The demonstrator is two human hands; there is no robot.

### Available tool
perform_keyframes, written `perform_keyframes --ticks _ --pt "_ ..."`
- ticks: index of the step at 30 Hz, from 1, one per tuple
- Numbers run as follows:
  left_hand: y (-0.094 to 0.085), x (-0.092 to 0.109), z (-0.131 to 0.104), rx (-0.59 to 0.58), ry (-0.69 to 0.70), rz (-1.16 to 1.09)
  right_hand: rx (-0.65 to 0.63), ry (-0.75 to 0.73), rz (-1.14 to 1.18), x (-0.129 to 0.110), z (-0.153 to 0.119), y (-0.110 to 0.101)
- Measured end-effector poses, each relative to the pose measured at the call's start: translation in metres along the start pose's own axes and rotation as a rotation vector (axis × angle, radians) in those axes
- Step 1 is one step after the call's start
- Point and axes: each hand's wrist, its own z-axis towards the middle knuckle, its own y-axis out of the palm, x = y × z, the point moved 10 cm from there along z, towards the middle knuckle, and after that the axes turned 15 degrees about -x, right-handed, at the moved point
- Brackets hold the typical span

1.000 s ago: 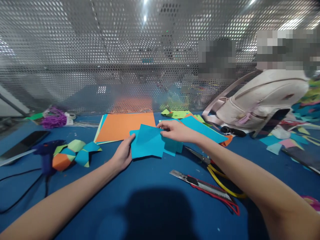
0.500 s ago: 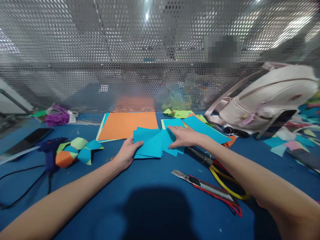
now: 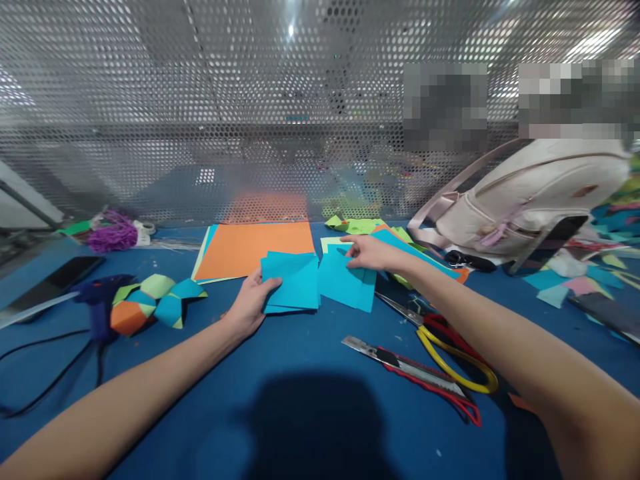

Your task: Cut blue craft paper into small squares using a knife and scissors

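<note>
Between thumb and fingers, my left hand (image 3: 251, 300) grips a small stack of blue paper squares (image 3: 295, 283) by its left edge. To the right lies a loose, fanned pile of blue paper pieces (image 3: 345, 287) on the blue table. My right hand (image 3: 371, 253) reaches over the top of that pile, its fingers bent and touching or just above the paper; whether they pinch a sheet is hard to make out. Near my right forearm lie scissors (image 3: 430, 333) with yellow and red handles. A box cutter (image 3: 395, 360) rests in front of them, blade out.
Orange sheets (image 3: 255, 250) lie behind my left hand. On the left are a glue gun (image 3: 100, 300), a folded paper shape (image 3: 155, 303), a phone (image 3: 60, 280) and purple string (image 3: 115, 232). A backpack (image 3: 530, 193) leans right, against a perforated metal screen (image 3: 260, 100).
My right hand has moved away to the far side of the loose blue pile, and its fingers have drawn together. My left hand, with its stack, has shifted slightly left.
</note>
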Motion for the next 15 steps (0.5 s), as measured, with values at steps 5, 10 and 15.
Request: perform_keyframes --ticks 5,10,15 --pt "0.002 0.001 -0.001 -0.005 -0.002 -0.014 0.027 -0.025 0.069 0.005 0.003 -0.043" --pt "0.002 0.001 0.000 -0.003 -0.006 -0.015 0.009 0.019 0.017 0.010 0.028 -0.054" --pt "0.003 0.002 -0.002 0.002 -0.020 -0.005 0.031 0.072 -0.088 0.009 0.035 -0.048"
